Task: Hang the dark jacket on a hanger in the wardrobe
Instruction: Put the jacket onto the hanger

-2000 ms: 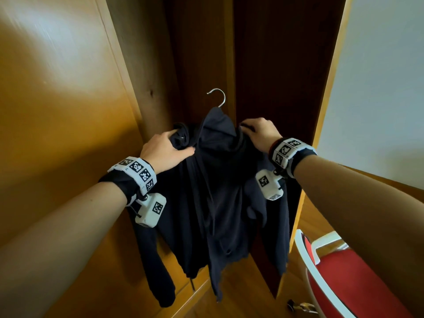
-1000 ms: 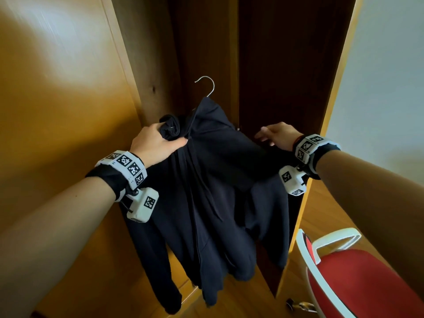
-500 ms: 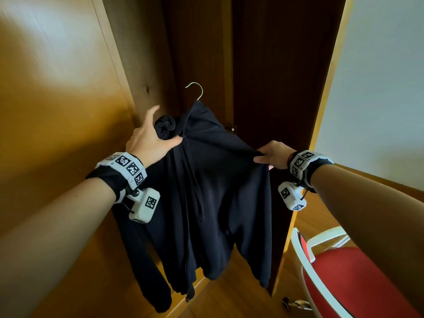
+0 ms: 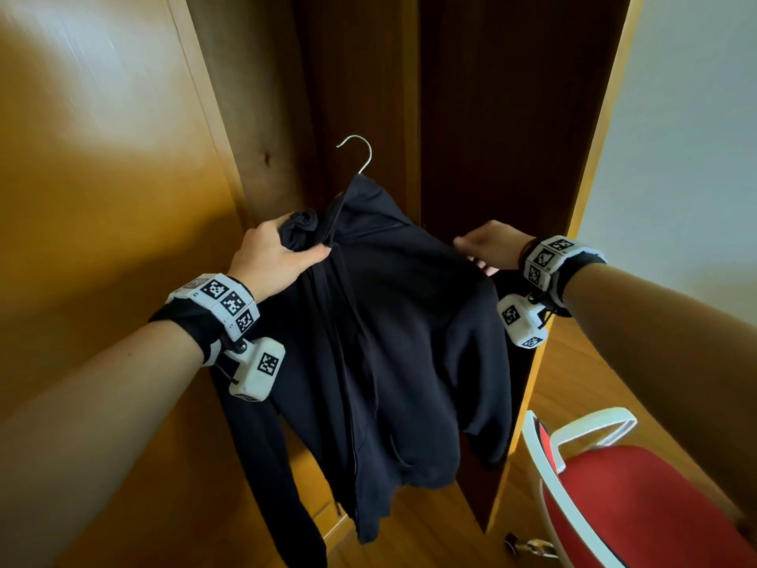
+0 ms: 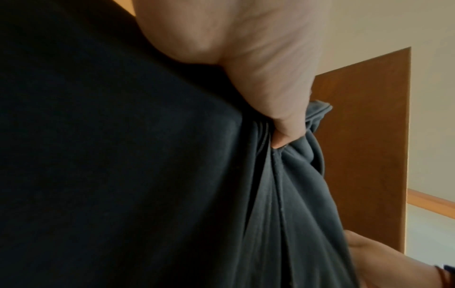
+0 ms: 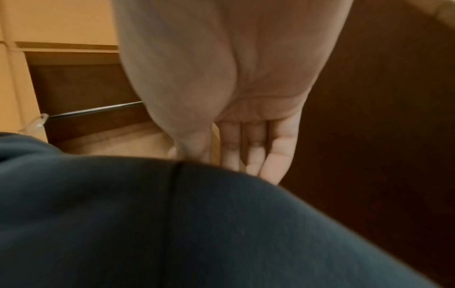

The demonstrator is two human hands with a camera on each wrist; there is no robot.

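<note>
1. Dark jacket (image 4: 393,342) is already sitting on the wire hanger (image 4: 360,151), in front of the open wardrobe (image 4: 491,116).
2. Left hand (image 4: 272,262) is gripping the bunched collar; right hand (image 4: 489,246) fingers are straight, touching the shoulder.
3. Remaining: hooking onto the rail (image 6: 96,109).

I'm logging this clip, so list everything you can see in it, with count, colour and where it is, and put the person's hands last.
dark jacket: one, navy-black, draped on the hanger, held up in front of the open wardrobe
hanger: one, only its silver metal hook shows, above the jacket collar, not on the rail
wardrobe: one, dark brown inside, orange-brown doors open on both sides
rail: one, silver, across the wardrobe interior
chair: one, red seat with white frame, lower right
wall: white, right of the wardrobe
floor: wooden, below the jacket
left hand: grips bunched collar fabric
right hand: fingers straight, at the jacket's shoulder
</note>
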